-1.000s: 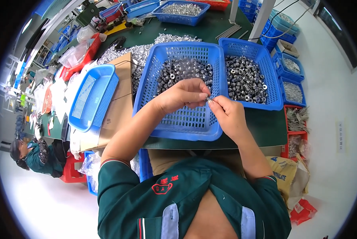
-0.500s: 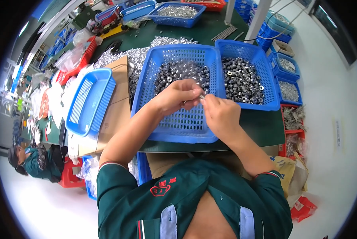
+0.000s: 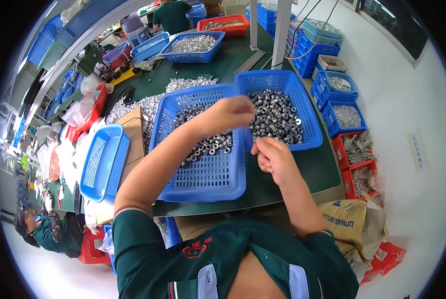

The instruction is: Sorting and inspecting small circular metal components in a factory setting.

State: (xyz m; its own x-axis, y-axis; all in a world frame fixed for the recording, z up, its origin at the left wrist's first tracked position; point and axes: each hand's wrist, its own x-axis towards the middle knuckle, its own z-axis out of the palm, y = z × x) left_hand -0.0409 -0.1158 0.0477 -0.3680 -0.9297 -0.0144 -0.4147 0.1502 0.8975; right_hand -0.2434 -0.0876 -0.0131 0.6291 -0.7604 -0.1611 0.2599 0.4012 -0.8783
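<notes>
My left hand (image 3: 231, 113) reaches across the left blue basket (image 3: 198, 192), and its fingers, smeared by motion, hang over the near left part of the right blue basket (image 3: 311, 142). My right hand (image 3: 276, 158) is closed in a pinch at that basket's near left corner. Whatever lies between its fingertips is too small to make out. Dark and silvery ring-shaped metal parts (image 3: 214, 145) cover the far part of the left basket's slotted bottom. More such metal rings (image 3: 275, 117) fill the right basket.
Loose silvery parts (image 3: 185, 84) are heaped behind the left basket. An empty blue basket (image 3: 103, 162) stands at the left on cardboard (image 3: 133, 134). Stacked blue crates (image 3: 343, 117) and red bins (image 3: 355, 149) line the right side. A co-worker (image 3: 53, 231) sits at far left.
My hands, which met over the left basket around a small metal piece, are now apart. The left has moved toward the right basket. The whole view has shifted.
</notes>
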